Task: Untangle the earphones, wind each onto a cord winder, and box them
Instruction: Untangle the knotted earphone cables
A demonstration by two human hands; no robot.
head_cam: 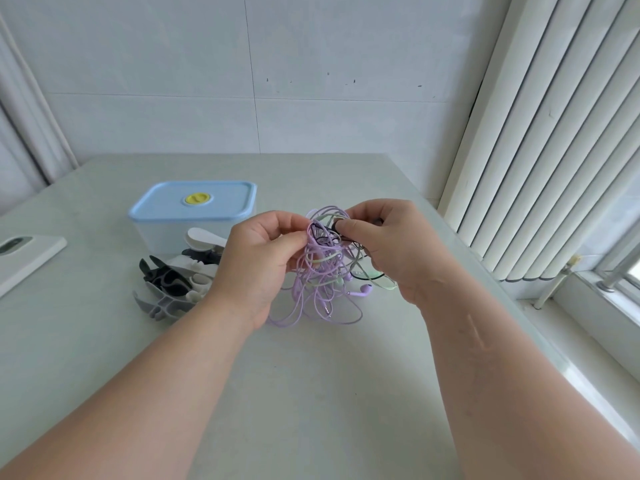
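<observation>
One earphone tangle (pixel 320 275) pinched in left hand (pixel 265 258) and right hand (pixel 394 249) grips, one box (pixel 162 206)

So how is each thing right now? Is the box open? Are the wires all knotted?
Earphones: tangled in one bunch, held up by both hands.
Box: shut, blue lid on.
Cord winders: piled beside the box, no cord wound on.
Left hand: pinching the tangle.
Right hand: pinching the tangle.
</observation>
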